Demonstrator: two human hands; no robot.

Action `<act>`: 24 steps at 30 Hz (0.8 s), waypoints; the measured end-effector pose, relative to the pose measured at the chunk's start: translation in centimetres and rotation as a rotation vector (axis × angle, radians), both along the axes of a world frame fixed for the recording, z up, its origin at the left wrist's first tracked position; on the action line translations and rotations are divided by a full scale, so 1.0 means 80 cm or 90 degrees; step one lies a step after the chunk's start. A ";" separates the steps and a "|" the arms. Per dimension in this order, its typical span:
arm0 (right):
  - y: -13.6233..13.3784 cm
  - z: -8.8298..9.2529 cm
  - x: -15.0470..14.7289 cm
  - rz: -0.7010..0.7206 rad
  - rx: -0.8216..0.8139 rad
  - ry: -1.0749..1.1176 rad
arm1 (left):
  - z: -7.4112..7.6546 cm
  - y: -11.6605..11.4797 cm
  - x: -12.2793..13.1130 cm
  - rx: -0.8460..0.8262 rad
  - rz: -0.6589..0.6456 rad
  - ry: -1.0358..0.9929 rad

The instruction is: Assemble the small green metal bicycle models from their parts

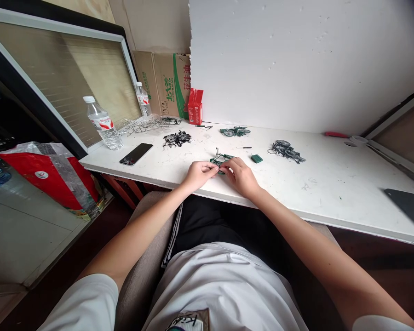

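A small green model bicycle (218, 159) is at the white table's front edge, between my two hands. My left hand (200, 175) pinches at its near lower side with thumb and forefinger. From the other side my right hand (240, 176) closes its fingers on the frame, and the fingertips of both hands nearly meet. The fingers cover the lower part of the model, so any tiny piece between them is hidden. Just right of my right hand lies a small green box-shaped piece (256, 158). A thin dark rod (244, 147) rests behind the hands.
Further back are a green model bicycle (235, 131), a black one (177, 138) and a dark one (286, 151). A phone (136, 154), water bottle (105, 124), second bottle (143, 101) and parts frames (148, 124) lie left. A red box (195, 108) stands by the wall.
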State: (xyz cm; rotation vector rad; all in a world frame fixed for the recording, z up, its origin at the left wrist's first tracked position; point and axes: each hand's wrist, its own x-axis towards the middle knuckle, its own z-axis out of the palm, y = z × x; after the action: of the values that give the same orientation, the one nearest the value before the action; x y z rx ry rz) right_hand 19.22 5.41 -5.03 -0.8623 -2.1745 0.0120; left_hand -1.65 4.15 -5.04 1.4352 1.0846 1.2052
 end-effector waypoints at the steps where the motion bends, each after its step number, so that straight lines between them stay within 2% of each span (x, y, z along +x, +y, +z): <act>1: 0.000 0.000 0.000 0.010 -0.014 0.015 | -0.002 0.000 0.001 0.013 0.003 0.002; 7: -0.004 0.005 0.003 0.051 -0.112 0.073 | -0.008 0.001 0.002 0.040 0.021 0.019; 18: -0.004 0.003 0.004 0.090 -0.165 0.137 | -0.011 0.003 0.003 0.049 0.049 0.026; 20: -0.002 0.004 0.005 0.072 -0.181 0.182 | -0.011 0.006 0.002 0.045 0.057 0.023; 24: 0.011 0.012 0.017 -0.022 -0.200 0.279 | -0.010 0.014 -0.004 0.034 0.082 0.010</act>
State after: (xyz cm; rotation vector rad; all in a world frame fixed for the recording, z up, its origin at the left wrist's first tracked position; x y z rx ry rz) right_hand 20.55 6.28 -4.03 -0.9668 -1.7669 0.4922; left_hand -1.95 5.27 -5.87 1.4360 1.1792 1.3250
